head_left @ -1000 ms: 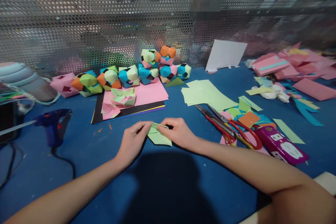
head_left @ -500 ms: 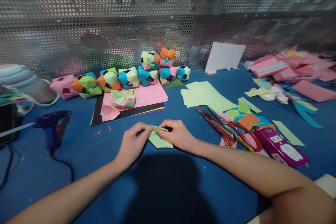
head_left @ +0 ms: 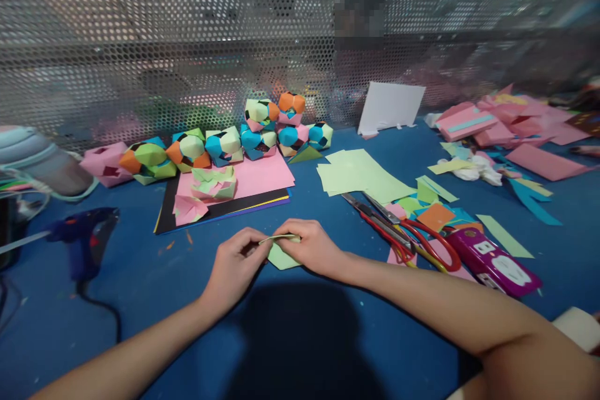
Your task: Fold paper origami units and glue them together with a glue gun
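A small folded piece of light green paper is held between both hands just above the blue table. My left hand pinches its left end between thumb and fingers. On the other side my right hand grips the right part, its fingers curled over the upper edge. One flap stands up along the top, and a pointed part hangs toward me. Behind the hands, a green and pink folded paper piece rests on pink sheets.
Folded paper balls line the perforated metal screen. Light green sheets, scissors, a purple tool with a white label and paper scraps lie right. A glue gun with its cord is at left.
The paper's upper flap has lifted, and my right hand now covers more of its right side. The whole view has shifted slightly.
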`<state>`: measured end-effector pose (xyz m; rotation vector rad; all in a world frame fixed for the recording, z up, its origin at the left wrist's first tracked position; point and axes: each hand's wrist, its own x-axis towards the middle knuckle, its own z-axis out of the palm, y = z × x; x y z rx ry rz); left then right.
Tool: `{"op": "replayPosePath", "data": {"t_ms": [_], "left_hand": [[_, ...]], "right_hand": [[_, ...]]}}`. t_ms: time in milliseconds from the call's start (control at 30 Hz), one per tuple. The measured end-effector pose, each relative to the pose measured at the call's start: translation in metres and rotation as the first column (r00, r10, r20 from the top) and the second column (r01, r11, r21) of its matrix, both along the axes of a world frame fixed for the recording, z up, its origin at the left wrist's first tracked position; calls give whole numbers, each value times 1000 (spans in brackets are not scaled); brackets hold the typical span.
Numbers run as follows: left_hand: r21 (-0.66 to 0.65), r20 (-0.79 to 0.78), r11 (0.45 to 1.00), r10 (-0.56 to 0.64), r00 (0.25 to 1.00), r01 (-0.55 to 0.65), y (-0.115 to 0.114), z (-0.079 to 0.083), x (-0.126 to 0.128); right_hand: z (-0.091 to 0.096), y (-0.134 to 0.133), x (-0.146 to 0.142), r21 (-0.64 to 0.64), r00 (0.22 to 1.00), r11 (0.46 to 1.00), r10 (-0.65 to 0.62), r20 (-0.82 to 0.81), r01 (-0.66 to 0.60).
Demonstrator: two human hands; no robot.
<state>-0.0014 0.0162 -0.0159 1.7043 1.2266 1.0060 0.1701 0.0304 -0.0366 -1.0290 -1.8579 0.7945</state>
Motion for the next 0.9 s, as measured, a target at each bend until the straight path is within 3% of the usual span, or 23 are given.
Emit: {"op": "replayPosePath", "data": {"t_ms": [100,233,400,700,900], "left_hand": [[-9,0,1000,13,1000,-13,0,0,-1],[-103,58,989,114,992,-108,5,-4,-3],[-179,180,981,108,978,-75,8,-7,-2],[-266,201,964,31,979,24,8,-3,0],[-268,247,959,164,955,-96,7,-6,1]], "right_hand": [[4,0,0,-19,1000,1000,12,16,-12],[14,-1,1,-115,998,992,-57,27,60],[19,2,3,-223,996,973,-76,-46,64],[15,3,4,31,1000,999,-12,18,11],[14,-1,-1,-229,982,972,-97,-164,58]]}}
